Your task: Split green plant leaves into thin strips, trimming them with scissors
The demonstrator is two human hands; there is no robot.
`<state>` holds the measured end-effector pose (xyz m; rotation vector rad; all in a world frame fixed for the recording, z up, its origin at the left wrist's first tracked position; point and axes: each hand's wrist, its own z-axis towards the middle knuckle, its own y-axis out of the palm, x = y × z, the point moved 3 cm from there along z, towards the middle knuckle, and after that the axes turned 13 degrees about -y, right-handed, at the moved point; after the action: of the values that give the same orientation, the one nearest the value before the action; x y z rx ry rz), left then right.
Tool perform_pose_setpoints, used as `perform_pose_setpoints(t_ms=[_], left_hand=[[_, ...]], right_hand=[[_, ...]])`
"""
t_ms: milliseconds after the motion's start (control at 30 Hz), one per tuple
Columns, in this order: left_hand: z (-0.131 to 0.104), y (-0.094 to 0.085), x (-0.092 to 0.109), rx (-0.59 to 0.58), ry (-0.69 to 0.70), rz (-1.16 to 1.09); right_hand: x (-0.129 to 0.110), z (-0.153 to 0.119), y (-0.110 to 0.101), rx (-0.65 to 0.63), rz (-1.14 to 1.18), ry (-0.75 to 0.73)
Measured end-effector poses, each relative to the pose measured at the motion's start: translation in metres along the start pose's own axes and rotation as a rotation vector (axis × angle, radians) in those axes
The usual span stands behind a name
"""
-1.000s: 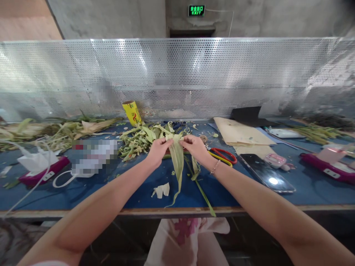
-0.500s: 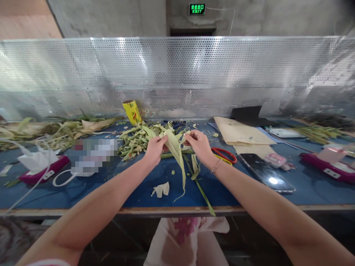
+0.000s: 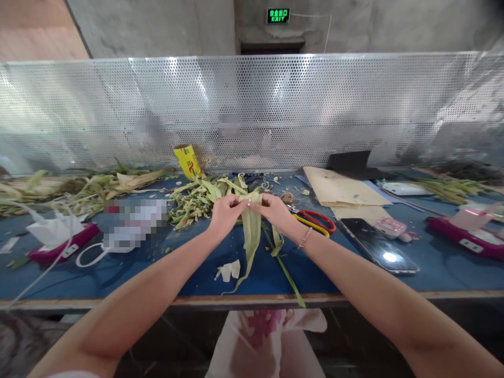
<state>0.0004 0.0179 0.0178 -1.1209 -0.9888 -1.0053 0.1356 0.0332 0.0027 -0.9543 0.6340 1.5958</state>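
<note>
The left hand [image 3: 225, 212] and the right hand [image 3: 275, 210] pinch one long green leaf [image 3: 252, 233] over the blue desk [image 3: 199, 278].
Both hands grip the top of the leaf with their fingers close together, in the middle, and its thin tip hangs down toward the near edge. A heap of dry leaves [image 3: 191, 205] is just left and a bit far. A pale scrap [image 3: 229, 271] lies near, left of the leaf, and a green stem [image 3: 290, 281] lies right of it. Farther right are the red and yellow scissors [image 3: 316, 228], then a black phone [image 3: 378, 245].
</note>
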Motion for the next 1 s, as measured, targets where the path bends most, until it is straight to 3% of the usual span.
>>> perform_pose_setpoints(t_ms=[167,367,700,767,1000], left_hand=[[0.000,0.005,-0.003,-0.076,-0.089,-0.168],[0.000,0.009,-0.006,-0.159,-0.258,-0.423],[0.016,-0.006,-0.012,0.025,-0.341,-0.539],[0.014,-0.006,-0.009,0.010,-0.288,-0.476],[-0.003,0.009,0.000,-0.203,-0.193,-0.250]], right_hand=[[-0.005,0.001,-0.006,0.077,-0.198,-0.128],[-0.012,-0.001,-0.005,0.112,-0.192,-0.135],[-0.015,0.000,-0.018,0.252,-0.014,-0.260],[-0.013,0.001,-0.017,0.224,-0.028,-0.255],[0.000,0.001,-0.002,0.011,-0.127,-0.124]])
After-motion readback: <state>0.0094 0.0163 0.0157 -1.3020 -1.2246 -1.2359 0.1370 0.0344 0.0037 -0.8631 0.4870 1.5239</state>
